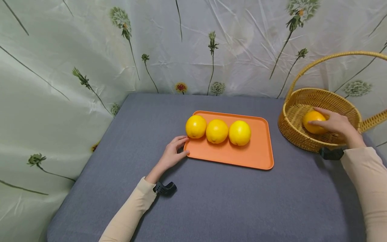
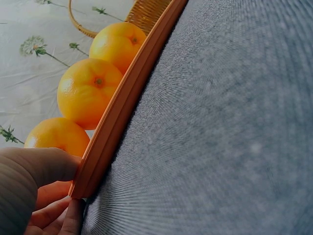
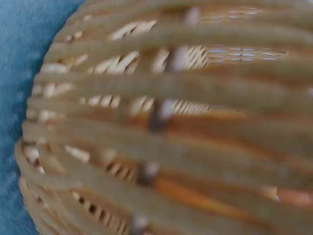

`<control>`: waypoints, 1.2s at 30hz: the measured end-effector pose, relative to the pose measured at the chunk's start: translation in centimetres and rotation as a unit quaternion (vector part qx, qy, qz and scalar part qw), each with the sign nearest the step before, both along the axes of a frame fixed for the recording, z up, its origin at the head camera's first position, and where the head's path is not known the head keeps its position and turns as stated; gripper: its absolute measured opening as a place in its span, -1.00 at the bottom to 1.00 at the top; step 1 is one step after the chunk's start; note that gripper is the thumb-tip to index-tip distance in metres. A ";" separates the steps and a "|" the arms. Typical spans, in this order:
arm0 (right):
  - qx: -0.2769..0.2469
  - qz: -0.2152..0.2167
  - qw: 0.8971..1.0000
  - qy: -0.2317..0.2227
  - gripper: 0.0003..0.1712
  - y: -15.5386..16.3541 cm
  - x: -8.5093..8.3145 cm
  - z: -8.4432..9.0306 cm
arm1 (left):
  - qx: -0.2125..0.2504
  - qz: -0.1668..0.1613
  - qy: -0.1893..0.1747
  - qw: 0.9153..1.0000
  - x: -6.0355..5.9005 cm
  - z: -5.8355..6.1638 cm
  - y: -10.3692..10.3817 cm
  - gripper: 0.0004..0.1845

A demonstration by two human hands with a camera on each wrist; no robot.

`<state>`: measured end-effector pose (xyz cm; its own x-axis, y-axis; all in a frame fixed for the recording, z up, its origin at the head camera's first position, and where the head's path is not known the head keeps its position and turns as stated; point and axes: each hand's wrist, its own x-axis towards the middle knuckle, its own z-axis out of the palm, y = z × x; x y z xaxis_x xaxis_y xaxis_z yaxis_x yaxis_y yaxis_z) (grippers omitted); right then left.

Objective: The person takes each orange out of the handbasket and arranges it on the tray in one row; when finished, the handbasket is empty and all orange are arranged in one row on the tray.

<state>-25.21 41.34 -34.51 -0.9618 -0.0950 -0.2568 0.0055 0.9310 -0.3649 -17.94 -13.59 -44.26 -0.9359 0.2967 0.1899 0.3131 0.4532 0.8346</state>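
Observation:
My left hand [image 1: 171, 155] grips the left end of an orange tray [image 1: 229, 158] lying on the table. In the left wrist view, its thumb and fingers are around the tray's corner [image 2: 90, 176]. Three oranges sit in a row on the tray: the left orange [image 1: 196, 126], the middle orange [image 1: 217, 131] and the right orange [image 1: 240, 133]. Inside a wicker basket [image 1: 291, 132], my right hand [image 1: 337, 123] holds another orange [image 1: 309, 121] with fingers curled over it. Basket weave [image 3: 146, 137] fills the right wrist view and hides most of that hand.
The basket stands right of the tray, its tall arched handle [image 1: 329, 57] rising above the right hand. A grey cloth [image 1: 226, 201] covers the table. Behind and left hangs a pale curtain [image 1: 169, 50] printed with dandelions.

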 end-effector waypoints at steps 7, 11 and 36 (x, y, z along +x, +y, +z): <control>-0.023 -0.037 0.998 0.050 -0.07 -0.2 0.8 -0.5 | -0.005 -0.004 -0.001 1.000 0.2 0.1 0.0 -0.48; -0.054 -0.065 0.994 0.067 -0.09 -0.6 1.4 -0.6 | -0.004 -0.003 -0.002 1.000 0.1 0.2 0.1 -0.48; -0.225 -0.138 0.960 0.092 -0.24 -0.9 3.4 -0.3 | -0.014 0.000 0.002 1.000 0.4 0.7 0.1 -0.49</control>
